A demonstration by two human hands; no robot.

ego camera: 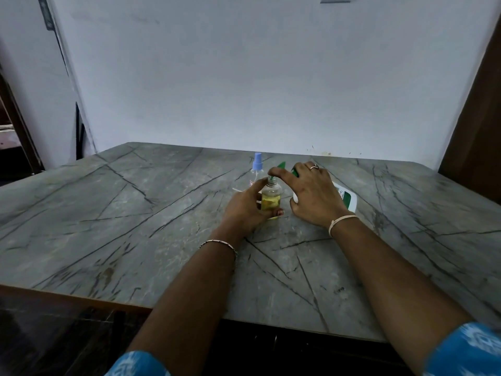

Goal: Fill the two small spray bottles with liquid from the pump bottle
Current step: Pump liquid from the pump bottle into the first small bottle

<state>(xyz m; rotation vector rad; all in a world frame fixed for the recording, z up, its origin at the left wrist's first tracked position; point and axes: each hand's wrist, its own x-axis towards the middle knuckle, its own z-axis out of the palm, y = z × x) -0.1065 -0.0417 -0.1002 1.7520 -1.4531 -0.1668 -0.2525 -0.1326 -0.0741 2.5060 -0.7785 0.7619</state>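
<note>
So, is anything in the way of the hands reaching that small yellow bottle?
Nothing visible. The left hand grips the small bottle around its body, and the right hand has its fingertips at the bottle's neck.

The table [135, 213] is grey, mottled with paler patches and crossed by thin dark veins, and its front edge is brown. The wall [244, 77] is pale bluish white, faintly smudged. The far bottle [257, 169] is clear with a light blue cap. The near bottle [271, 198] is clear too, its liquid yellow. The pump bottle [348, 198] is white with a green label patch and a green pump [282, 165]. The sleeves [466, 351] are bright blue with a blotchy white print. The bracelet [218, 243] is pale with small dark beads, the wrist thread [342, 221] cream, the ring [314, 167] silvery. The door [477, 118] is dark brown.
</note>
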